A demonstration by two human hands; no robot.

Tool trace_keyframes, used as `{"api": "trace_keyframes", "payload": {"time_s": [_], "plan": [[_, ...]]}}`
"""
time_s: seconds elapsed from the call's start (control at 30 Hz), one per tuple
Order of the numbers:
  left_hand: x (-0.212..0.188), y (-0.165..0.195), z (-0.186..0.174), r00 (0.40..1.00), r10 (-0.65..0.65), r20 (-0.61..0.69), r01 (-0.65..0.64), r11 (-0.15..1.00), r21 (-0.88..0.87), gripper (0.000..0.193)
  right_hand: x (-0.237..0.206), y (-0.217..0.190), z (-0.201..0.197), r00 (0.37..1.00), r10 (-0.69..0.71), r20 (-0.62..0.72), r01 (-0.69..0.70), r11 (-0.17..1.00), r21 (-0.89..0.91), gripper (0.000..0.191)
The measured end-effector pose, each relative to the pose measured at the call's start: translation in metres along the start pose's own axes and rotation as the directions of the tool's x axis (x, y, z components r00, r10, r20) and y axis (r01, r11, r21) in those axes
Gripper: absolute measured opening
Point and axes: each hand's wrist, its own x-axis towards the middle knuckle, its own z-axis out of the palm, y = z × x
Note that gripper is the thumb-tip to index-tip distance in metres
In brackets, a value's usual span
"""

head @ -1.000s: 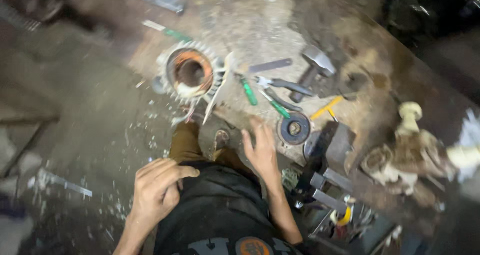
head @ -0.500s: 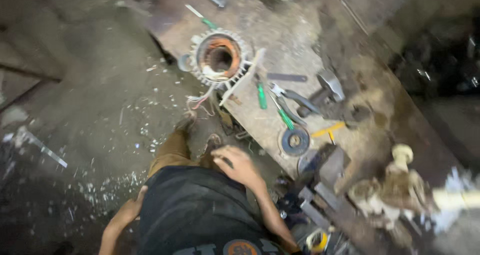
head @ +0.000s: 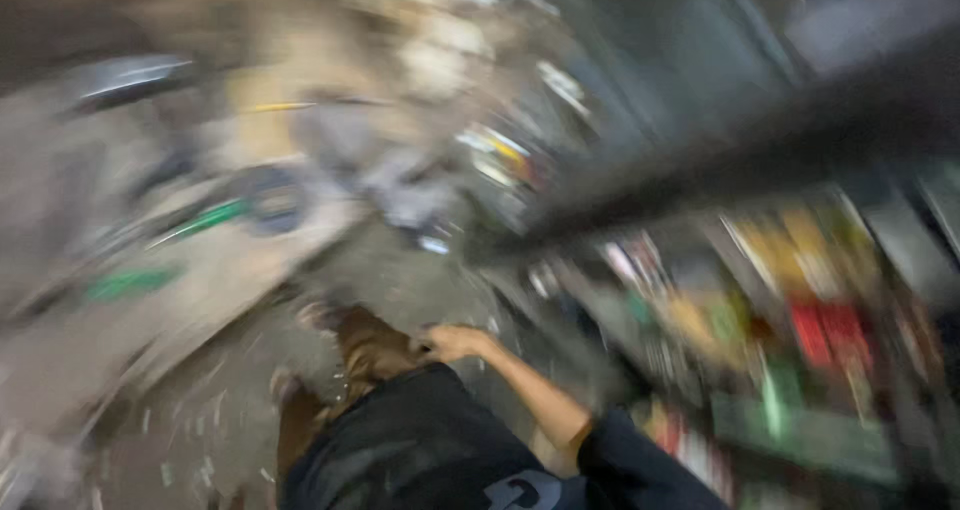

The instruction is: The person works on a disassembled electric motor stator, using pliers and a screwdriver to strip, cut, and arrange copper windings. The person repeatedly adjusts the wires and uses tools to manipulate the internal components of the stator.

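Note:
The view is badly smeared by motion. My right hand [head: 455,342] rests on my knee, on the brown trouser leg [head: 368,350]; its fingers are too blurred to read. My left hand is out of view. On a pale board [head: 230,270] at the left lie two green-handled tools [head: 205,220] and a dark round disc [head: 270,198], well away from my hand. My feet [head: 320,315] stand on the dusty floor below the board.
A shelf with colourful packs and bottles [head: 800,340] fills the right side, close to my right arm. A dark bar [head: 720,160] runs diagonally above it. Blurred metal parts [head: 500,160] lie at the back.
The camera has swung sharply right, so the stator and the board slid left and a shelf came into view. My right hand pulled back from near the tools onto my knee. My left hand left the view.

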Motion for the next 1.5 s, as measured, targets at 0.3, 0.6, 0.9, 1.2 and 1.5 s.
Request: {"api": "trace_keyframes", "payload": {"time_s": [0.3, 0.6, 0.9, 1.2, 1.5], "plan": [[-0.004, 0.054, 0.110, 0.874, 0.248, 0.418, -0.453, 0.728, 0.515, 0.050, -0.162, 0.079, 0.235, 0.607, 0.665, -0.434, -0.296, 0.697, 0.654, 0.069], [0.036, 0.163, 0.193, 0.601, 0.773, 0.204, -0.628, 0.298, 0.719, 0.045, -0.250, 0.261, 0.201, 0.417, 0.743, -0.523, -0.434, 0.668, 0.604, 0.053], [-0.039, 0.199, 0.316, 0.868, 0.435, 0.240, -0.462, 0.526, 0.714, 0.045, -0.310, 0.410, 0.080, 0.380, 0.544, -0.748, -0.383, 0.829, 0.408, 0.034], [-0.158, 0.113, 0.332, 0.949, 0.048, -0.312, 0.144, 0.812, 0.565, 0.043, -0.177, 0.319, 0.050, 0.955, -0.186, -0.233, 0.105, 0.941, -0.322, 0.041], [-0.231, -0.005, 0.335, 0.742, -0.260, -0.618, 0.363, 0.931, 0.045, 0.034, -0.113, 0.109, 0.074, 0.675, -0.637, 0.374, 0.731, 0.507, -0.456, 0.028]]}}
